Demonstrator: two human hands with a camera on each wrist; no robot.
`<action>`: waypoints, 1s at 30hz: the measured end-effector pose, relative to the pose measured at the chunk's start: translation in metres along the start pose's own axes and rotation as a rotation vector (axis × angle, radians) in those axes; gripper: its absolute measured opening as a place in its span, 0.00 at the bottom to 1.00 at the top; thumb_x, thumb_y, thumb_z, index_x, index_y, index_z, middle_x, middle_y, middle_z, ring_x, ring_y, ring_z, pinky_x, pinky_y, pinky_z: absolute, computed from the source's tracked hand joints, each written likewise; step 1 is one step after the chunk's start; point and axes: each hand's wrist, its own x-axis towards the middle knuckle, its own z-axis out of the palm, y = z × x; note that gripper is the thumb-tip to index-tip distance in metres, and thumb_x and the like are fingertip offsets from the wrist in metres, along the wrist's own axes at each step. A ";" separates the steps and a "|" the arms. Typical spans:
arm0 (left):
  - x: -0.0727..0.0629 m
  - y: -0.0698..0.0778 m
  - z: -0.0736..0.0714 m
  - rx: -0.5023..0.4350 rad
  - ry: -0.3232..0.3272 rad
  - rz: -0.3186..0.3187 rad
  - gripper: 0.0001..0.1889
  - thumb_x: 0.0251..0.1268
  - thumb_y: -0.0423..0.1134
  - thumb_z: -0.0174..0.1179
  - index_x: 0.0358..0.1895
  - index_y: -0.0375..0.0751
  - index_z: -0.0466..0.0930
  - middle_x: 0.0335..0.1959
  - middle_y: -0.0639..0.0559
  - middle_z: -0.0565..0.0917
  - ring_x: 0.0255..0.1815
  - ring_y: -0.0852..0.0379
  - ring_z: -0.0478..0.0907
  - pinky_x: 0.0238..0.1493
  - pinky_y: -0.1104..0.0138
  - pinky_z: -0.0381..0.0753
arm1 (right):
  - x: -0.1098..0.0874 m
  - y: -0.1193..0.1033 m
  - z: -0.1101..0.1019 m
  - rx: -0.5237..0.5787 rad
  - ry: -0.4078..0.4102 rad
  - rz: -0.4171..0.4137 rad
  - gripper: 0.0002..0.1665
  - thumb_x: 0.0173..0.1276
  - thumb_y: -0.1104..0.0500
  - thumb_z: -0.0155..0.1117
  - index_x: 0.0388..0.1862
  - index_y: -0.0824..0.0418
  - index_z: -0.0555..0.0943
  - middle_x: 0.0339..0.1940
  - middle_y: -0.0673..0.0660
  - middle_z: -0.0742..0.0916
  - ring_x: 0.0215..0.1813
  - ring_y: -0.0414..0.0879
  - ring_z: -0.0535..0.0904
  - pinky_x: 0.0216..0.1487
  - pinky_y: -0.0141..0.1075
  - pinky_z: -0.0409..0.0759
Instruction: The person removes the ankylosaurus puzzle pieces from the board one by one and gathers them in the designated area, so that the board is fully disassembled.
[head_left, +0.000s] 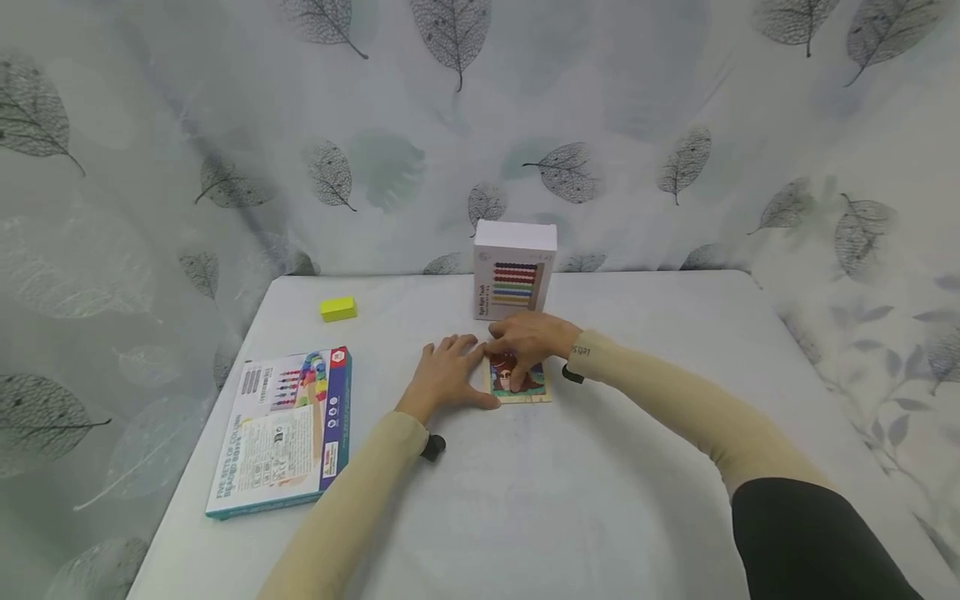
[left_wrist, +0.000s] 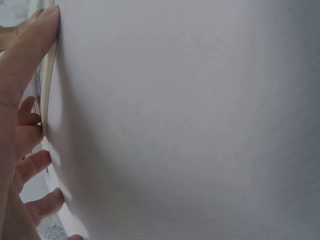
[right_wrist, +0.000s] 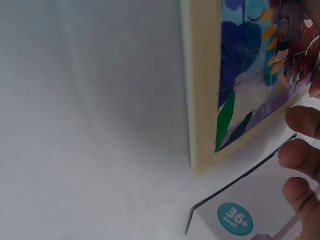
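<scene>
While the left hand lies spread, unclenched, its thumb touching the framed puzzle at its left side, seemingly to brace it, the right hand touches the picture; whether it pinches a piece, I cannot tell. The puzzle lies just near of the upright white box, labelled "36+ month". Left, a flat box reads "FIVE SETS OF".

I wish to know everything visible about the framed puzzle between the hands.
The framed puzzle lies on the white table, picture up. A pale, wood-like border surrounds a colourful image with jigsaw seams: blue, green, purple, dark red. The left hand touches its edge; the right hand covers part of it, apparently touching the image.
</scene>
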 end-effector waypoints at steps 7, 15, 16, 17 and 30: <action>0.004 0.005 -0.003 0.020 0.007 0.018 0.57 0.42 0.81 0.62 0.78 0.58 0.61 0.79 0.52 0.61 0.80 0.44 0.58 0.74 0.38 0.61 | 0.003 0.006 0.001 0.086 0.059 -0.031 0.43 0.44 0.27 0.74 0.58 0.45 0.84 0.34 0.47 0.72 0.32 0.40 0.65 0.32 0.30 0.64; 0.004 0.005 -0.002 0.063 0.005 0.006 0.58 0.41 0.83 0.61 0.78 0.60 0.61 0.79 0.53 0.62 0.79 0.45 0.60 0.73 0.39 0.64 | 0.009 0.006 0.003 0.122 0.123 -0.095 0.36 0.52 0.30 0.71 0.56 0.46 0.87 0.31 0.47 0.73 0.29 0.37 0.64 0.29 0.27 0.62; 0.004 0.004 -0.001 0.066 0.003 0.005 0.58 0.41 0.83 0.61 0.78 0.60 0.60 0.79 0.53 0.62 0.79 0.45 0.60 0.73 0.39 0.64 | 0.009 0.006 0.003 0.117 0.128 -0.106 0.36 0.52 0.30 0.71 0.57 0.46 0.86 0.31 0.47 0.74 0.29 0.37 0.63 0.30 0.27 0.62; 0.003 0.004 -0.001 0.066 -0.001 0.002 0.58 0.41 0.84 0.60 0.79 0.60 0.60 0.79 0.53 0.61 0.79 0.45 0.60 0.73 0.39 0.64 | 0.010 0.005 0.003 0.114 0.130 -0.110 0.36 0.52 0.30 0.71 0.57 0.45 0.86 0.31 0.47 0.74 0.29 0.37 0.63 0.30 0.27 0.62; -0.001 -0.002 -0.001 0.042 -0.016 -0.024 0.58 0.42 0.84 0.59 0.79 0.60 0.58 0.80 0.53 0.59 0.81 0.45 0.57 0.74 0.38 0.61 | 0.022 0.006 0.009 0.158 0.182 -0.109 0.20 0.71 0.37 0.61 0.43 0.48 0.89 0.29 0.47 0.74 0.27 0.35 0.63 0.28 0.26 0.60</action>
